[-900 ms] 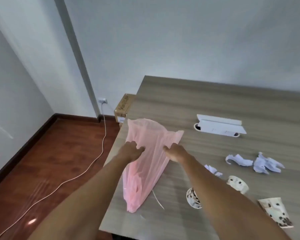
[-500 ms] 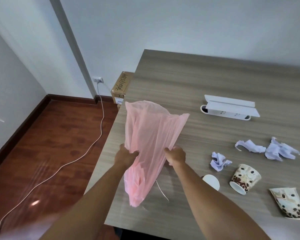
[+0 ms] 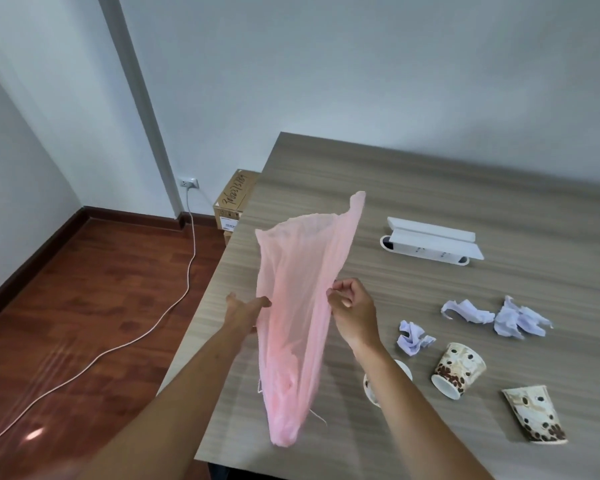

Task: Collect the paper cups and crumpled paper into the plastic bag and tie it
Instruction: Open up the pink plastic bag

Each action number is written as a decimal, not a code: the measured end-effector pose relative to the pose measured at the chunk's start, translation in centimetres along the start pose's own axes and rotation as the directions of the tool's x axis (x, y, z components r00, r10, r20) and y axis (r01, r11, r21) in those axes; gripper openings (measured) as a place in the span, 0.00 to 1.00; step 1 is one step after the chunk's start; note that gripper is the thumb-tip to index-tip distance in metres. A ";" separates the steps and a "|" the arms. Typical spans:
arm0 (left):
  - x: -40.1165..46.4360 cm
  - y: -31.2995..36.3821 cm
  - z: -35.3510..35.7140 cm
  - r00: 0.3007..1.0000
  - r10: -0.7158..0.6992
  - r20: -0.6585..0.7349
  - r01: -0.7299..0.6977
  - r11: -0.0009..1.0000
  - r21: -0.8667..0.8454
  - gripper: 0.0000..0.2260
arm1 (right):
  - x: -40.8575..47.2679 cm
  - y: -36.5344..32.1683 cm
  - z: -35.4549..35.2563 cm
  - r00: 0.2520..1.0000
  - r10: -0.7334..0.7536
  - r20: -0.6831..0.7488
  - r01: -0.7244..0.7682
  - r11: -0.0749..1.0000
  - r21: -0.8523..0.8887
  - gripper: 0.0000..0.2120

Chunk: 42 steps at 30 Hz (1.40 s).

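Observation:
A thin pink plastic bag [image 3: 298,306] hangs in the air above the table's left part, mouth upward. My left hand [image 3: 245,310] holds its left side, fingers behind the film. My right hand [image 3: 350,306] pinches its right edge. Three patterned paper cups lie on their sides at the right: one [image 3: 459,370] in the middle, one [image 3: 534,415] nearest the right edge, and one [image 3: 371,389] mostly hidden behind my right forearm. Three crumpled white papers [image 3: 413,337] [image 3: 466,310] [image 3: 520,317] lie beyond the cups.
A white folded-card box [image 3: 433,244] sits farther back on the wooden table [image 3: 430,188]. The table's left edge drops to a wooden floor with a white cable [image 3: 187,271] and a cardboard box [image 3: 234,202] by the wall.
Both hands lifted the bag up off the table and it now hangs freely; its mouth has spread and risen. The view shifted so the cups and papers sit lower right.

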<state>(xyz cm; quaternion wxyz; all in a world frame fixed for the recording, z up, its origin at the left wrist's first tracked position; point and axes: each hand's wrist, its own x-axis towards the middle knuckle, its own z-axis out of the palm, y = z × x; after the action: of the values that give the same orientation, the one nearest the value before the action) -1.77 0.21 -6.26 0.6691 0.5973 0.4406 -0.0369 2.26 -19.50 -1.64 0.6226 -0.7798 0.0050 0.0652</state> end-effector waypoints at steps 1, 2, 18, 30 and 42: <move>-0.5 0.4 0.1 1.000 0.002 0.004 -0.002 1.000 0.000 0.43 | -0.5 -0.9 -0.5 0.999 -0.042 0.019 0.041 0.999 0.006 0.04; -1.1 0.8 0.2 1.000 0.011 0.002 -0.011 1.000 0.010 0.42 | -1.1 -1.7 -0.9 0.996 -0.084 0.033 0.084 0.996 0.016 0.05; -9.2 15.8 0.9 0.926 0.217 0.309 -0.153 0.964 -0.218 0.09 | -11.6 0.4 -1.5 0.618 -0.746 0.248 0.780 0.541 -0.315 0.05; -15.8 17.5 1.0 0.643 0.753 0.140 -0.757 0.599 0.262 0.10 | -12.3 -4.1 -4.7 0.898 -0.436 0.066 0.440 0.895 -0.074 0.25; -18.6 12.8 1.8 0.442 0.678 0.588 -0.892 0.402 0.207 0.09 | -5.3 -13.1 -6.0 0.993 -0.049 0.105 0.026 0.977 0.213 0.10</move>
<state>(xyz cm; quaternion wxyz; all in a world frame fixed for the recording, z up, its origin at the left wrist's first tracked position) -4.70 -6.54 15.14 0.5016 0.8593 -0.0829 0.0561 -1.23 -22.72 12.93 0.7024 -0.7044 -0.0371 0.0952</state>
